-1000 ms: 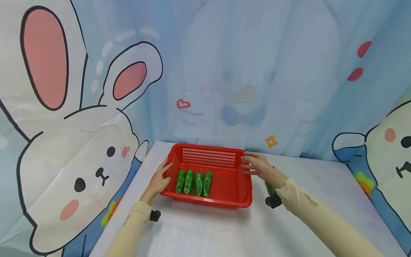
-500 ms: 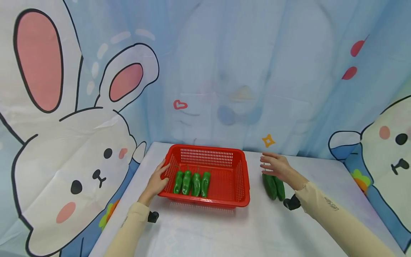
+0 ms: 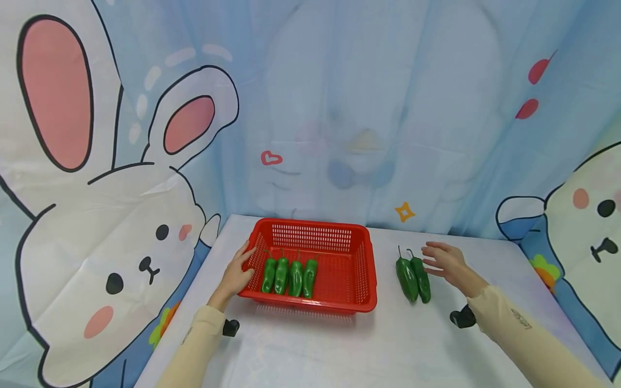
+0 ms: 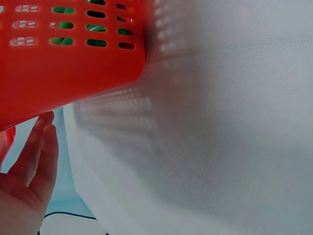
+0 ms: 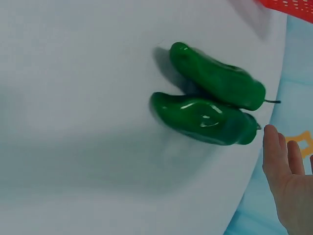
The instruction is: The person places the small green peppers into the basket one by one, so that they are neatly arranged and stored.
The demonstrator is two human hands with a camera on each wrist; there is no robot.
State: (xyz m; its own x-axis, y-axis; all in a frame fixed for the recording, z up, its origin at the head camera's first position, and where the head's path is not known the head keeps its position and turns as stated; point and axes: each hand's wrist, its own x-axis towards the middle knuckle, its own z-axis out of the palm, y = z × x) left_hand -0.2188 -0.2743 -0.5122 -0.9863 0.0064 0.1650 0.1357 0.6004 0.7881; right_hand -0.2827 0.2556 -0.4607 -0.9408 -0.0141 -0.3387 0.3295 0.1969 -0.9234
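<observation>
A red perforated basket (image 3: 310, 237) stands on the table with several green peppers (image 3: 295, 278) lying side by side in its left half. At the basket's left rim rests my left hand (image 3: 236, 276), fingers extended and thumb apart; the left wrist view shows this hand (image 4: 30, 178) with straight fingers against the basket's rim (image 4: 54, 81). To the right of the basket lie two loose green peppers, one on the left (image 3: 406, 279) and a slimmer one (image 3: 421, 280). Just right of them hovers my right hand (image 3: 447, 263), fingers extended, holding nothing; the right wrist view shows both peppers (image 5: 203, 120).
A white cloth covers the table (image 3: 310, 350). Behind it hangs a blue curtain (image 3: 310, 108) with cartoon rabbits, close to the basket's back side. A corner of the basket shows at the top of the right wrist view (image 5: 293, 9).
My right hand has left the basket's right rim and moved right, past the two loose peppers, uncovering them. My left hand stays at the left rim.
</observation>
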